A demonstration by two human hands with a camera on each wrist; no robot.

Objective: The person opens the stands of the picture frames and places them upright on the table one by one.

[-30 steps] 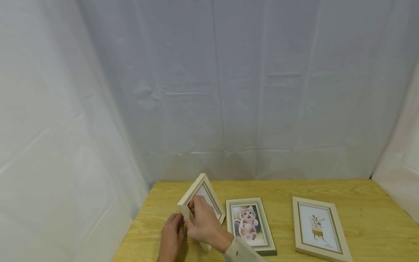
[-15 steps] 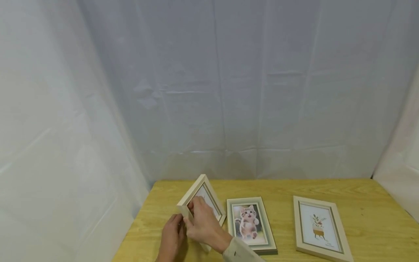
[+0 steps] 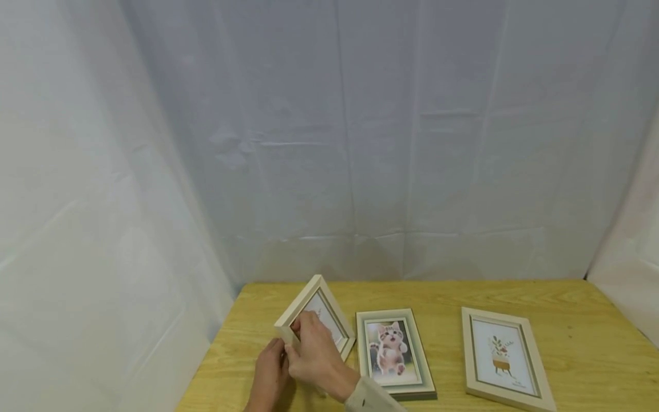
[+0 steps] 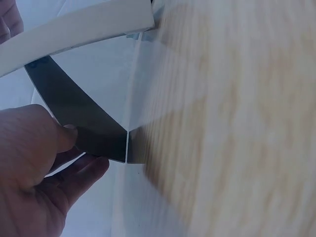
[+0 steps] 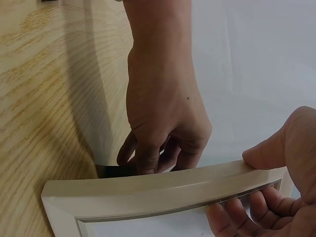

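A cream picture frame (image 3: 301, 305) is propped up at the left of the wooden table, leaning, its picture side toward the right. My right hand (image 3: 318, 352) grips its near side rail, thumb on the outer edge and fingers over the front. Behind the frame, my left hand (image 3: 269, 371) pinches the dark support leg (image 4: 81, 108) between thumb and fingers. In the left wrist view that leg slants out from the back of the frame, its end at the tabletop. Part of the picture is hidden behind my right hand.
Right beside the propped frame, a greenish-grey frame with a kitten picture (image 3: 391, 350) lies flat. Farther right lies a cream frame with a potted-plant print (image 3: 499, 356). White sheeting (image 3: 381, 171) hangs behind the wooden table (image 3: 576, 337) and at both sides.
The propped frame and my right hand have shifted slightly left. My left hand keeps its place behind the frame, and the two flat frames lie as before.
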